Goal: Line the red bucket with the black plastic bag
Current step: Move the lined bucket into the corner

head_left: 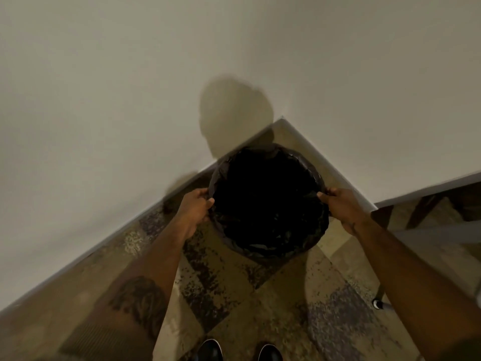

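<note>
Now both hands, left hand [194, 207] & right hand [343, 205], grip black bag [268, 201] over bucket rim.

The black plastic bag [268, 204] gapes open, crinkled, folded over a round rim; no red shows.

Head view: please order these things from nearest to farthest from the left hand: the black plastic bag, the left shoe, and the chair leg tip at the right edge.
1. black plastic bag: the left hand grips its rim on the left side.
2. left shoe: on the carpet below, at the bottom edge.
3. chair leg tip: far across at the right, past the right forearm.
</note>
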Motion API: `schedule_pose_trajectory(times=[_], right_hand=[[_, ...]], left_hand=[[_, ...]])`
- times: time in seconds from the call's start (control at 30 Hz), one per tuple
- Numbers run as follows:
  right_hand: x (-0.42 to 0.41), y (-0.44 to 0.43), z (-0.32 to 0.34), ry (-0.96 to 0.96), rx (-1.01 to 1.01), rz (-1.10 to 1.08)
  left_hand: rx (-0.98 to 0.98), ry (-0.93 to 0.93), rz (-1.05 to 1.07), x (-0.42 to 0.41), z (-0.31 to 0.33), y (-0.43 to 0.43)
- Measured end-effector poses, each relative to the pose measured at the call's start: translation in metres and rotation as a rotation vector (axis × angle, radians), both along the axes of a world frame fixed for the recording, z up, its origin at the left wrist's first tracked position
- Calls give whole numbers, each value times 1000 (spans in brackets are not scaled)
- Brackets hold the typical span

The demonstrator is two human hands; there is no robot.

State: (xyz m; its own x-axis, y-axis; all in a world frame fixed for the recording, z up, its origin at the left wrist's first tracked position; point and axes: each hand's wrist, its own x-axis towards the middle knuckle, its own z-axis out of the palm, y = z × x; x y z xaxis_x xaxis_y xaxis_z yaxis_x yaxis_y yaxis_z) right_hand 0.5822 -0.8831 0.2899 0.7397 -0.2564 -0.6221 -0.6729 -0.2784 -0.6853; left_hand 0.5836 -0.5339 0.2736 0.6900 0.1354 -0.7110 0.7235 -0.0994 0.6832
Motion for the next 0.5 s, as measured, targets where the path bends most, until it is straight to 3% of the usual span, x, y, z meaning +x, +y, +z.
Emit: schedule_pose_trajectory(times=[0.17,0.5], right_hand=[[8,-7,-37,4,-25,25],[9,-10,-50,11,-59,5]], left_hand=[[24,-31,-31,8,-33,-10],[56,0,-50,-2,-46,-15]])
